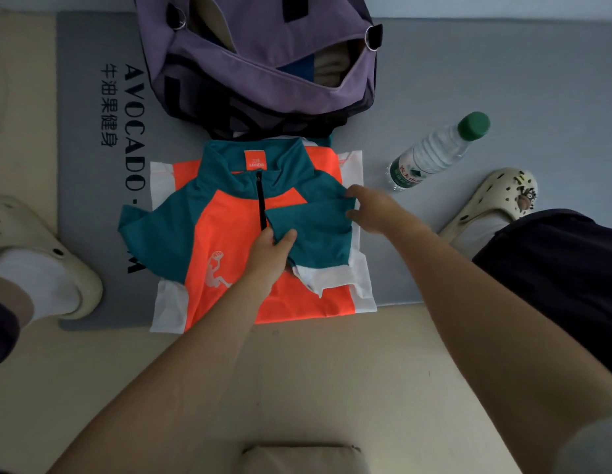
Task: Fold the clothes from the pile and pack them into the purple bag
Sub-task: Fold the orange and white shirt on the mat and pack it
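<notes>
Head view, looking down past both forearms: nearest the person is bare beige floor with a small beige pouch (304, 458) at the bottom edge. Just beyond, an orange, teal and white zip-neck shirt (229, 254) lies face up, its lower hem on the floor and the rest on a grey mat (92, 206) printed with dark lettering.

The left hand (268, 254) pinches the tip of the shirt's right sleeve (311, 234) between thumb and fingers, near the bottom of the zip. The right hand (373, 210) grips the same sleeve's outer edge, fingers curled into the cloth. That sleeve is drawn in across the chest; the other sleeve sticks out flat to the left, not yet folded. A white panel shows turned over at the lower right.

Off to the right a water bottle (434, 153) with a green cap lies on its side on the mat, well apart from the shirt.

Farthest away, the purple bag (263, 80) sits touching the shirt's collar end, its mouth open, with beige and blue fabric already inside.

I would judge the packing partly done: some clothes are in, this shirt is early in its fold, with the second sleeve, the body fold and the packing left. No remaining pile is in view, so I cannot tell how much more waits.
</notes>
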### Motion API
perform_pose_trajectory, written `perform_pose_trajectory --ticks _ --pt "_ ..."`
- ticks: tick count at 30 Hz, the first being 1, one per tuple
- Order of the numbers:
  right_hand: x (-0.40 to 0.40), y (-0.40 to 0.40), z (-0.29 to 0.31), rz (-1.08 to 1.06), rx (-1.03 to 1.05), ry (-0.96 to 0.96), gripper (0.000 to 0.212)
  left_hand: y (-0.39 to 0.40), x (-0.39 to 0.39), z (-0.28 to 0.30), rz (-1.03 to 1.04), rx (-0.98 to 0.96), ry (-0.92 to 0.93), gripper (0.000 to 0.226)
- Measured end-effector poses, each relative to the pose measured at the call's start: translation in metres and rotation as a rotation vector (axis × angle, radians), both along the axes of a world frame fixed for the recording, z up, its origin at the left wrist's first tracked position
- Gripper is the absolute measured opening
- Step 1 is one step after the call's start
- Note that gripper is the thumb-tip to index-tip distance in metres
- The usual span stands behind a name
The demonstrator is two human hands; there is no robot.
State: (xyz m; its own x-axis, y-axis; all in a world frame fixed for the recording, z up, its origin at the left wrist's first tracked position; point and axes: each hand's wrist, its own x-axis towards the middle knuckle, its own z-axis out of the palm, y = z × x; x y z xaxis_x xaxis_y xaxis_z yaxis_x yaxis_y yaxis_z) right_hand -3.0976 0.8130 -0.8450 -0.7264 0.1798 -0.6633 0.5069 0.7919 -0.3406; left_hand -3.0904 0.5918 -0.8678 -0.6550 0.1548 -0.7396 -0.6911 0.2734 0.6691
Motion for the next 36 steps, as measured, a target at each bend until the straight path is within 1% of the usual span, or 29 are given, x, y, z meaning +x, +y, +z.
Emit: perform_pose_trajectory --ticks 2,4,5,7,9,11,13,15,17,19,21,23,24,25,27,28,29,30,32,33,35,36 --pt "-0.005 0.002 -0.003 0.032 0.041 -0.016 0.036 -0.007 0.004 -0.006 -0.044 -0.05 -0.05 0.015" --pt "-0.01 0.003 -0.003 0.026 0.035 -0.007 0.03 -0.013 0.01 -0.013 -0.151 -0.156 -0.004 0.02" --pt "-0.012 0.004 -0.003 0.0 0.02 0.019 0.027 -0.015 0.012 -0.016 -0.143 -0.169 0.031 0.022" --pt "-0.013 0.004 -0.001 -0.084 -0.003 0.132 0.021 -0.018 0.014 -0.017 -0.083 -0.161 0.081 0.023" --pt "-0.009 0.001 0.0 -0.184 -0.02 0.263 0.017 -0.022 0.012 -0.019 -0.094 -0.207 0.119 0.024" --pt "0.003 -0.006 -0.002 -0.323 -0.085 0.3 0.023 -0.027 0.011 -0.021 -0.138 -0.261 0.137 0.023" --pt "0.022 -0.014 -0.008 -0.454 -0.149 0.212 0.034 -0.032 0.01 -0.024 -0.146 -0.294 0.135 0.021" --pt "0.046 -0.023 -0.017 -0.468 -0.14 0.038 0.042 -0.035 0.01 -0.023 -0.136 -0.284 0.1 0.017" --pt "0.072 -0.033 -0.024 -0.354 -0.084 -0.115 0.045 -0.036 0.01 -0.021 -0.158 -0.272 0.066 0.014" --pt "0.092 -0.038 -0.029 -0.23 -0.009 -0.186 0.04 -0.038 0.009 -0.019 -0.214 -0.286 0.06 0.008" --pt "0.103 -0.037 -0.031 -0.143 0.079 -0.252 0.037 -0.04 0.008 -0.016 -0.225 -0.256 0.027 0.006" --pt "0.102 -0.035 -0.029 -0.111 0.136 -0.289 0.047 -0.042 0.006 -0.014 -0.209 -0.225 0.008 0.011" --pt "0.098 -0.034 -0.027 -0.142 0.135 -0.254 0.05 -0.043 0.004 -0.013 -0.192 -0.223 0.016 0.016" --pt "0.091 -0.034 -0.023 -0.213 0.111 -0.177 0.05 -0.044 0.003 -0.013 -0.172 -0.225 0.03 0.018" --pt "0.073 -0.032 -0.017 -0.372 0.028 0.037 0.045 -0.044 -0.001 -0.013 -0.132 -0.234 0.057 0.016" --pt "0.061 -0.031 -0.014 -0.412 -0.003 0.134 0.044 -0.045 -0.003 -0.013 -0.128 -0.247 0.067 0.01" --pt "0.05 -0.03 -0.011 -0.437 -0.03 0.207 0.045 -0.045 -0.005 -0.014 -0.133 -0.266 0.071 0.011" --pt "0.038 -0.027 -0.009 -0.459 -0.059 0.255 0.048 -0.045 -0.006 -0.015 -0.142 -0.282 0.068 0.018" --pt "0.015 -0.022 -0.01 -0.507 -0.121 0.245 0.049 -0.045 -0.008 -0.017 -0.144 -0.296 0.067 0.017" --pt "0.005 -0.019 -0.013 -0.503 -0.135 0.198 0.043 -0.045 -0.009 -0.018 -0.146 -0.301 0.071 0.016" --pt "-0.007 -0.014 -0.017 -0.452 -0.096 0.116 0.025 -0.046 -0.012 -0.017 -0.168 -0.297 0.076 0.018" --pt "-0.01 -0.012 -0.018 -0.443 -0.06 0.116 0.023 -0.048 -0.015 -0.015 -0.182 -0.294 0.08 0.018"
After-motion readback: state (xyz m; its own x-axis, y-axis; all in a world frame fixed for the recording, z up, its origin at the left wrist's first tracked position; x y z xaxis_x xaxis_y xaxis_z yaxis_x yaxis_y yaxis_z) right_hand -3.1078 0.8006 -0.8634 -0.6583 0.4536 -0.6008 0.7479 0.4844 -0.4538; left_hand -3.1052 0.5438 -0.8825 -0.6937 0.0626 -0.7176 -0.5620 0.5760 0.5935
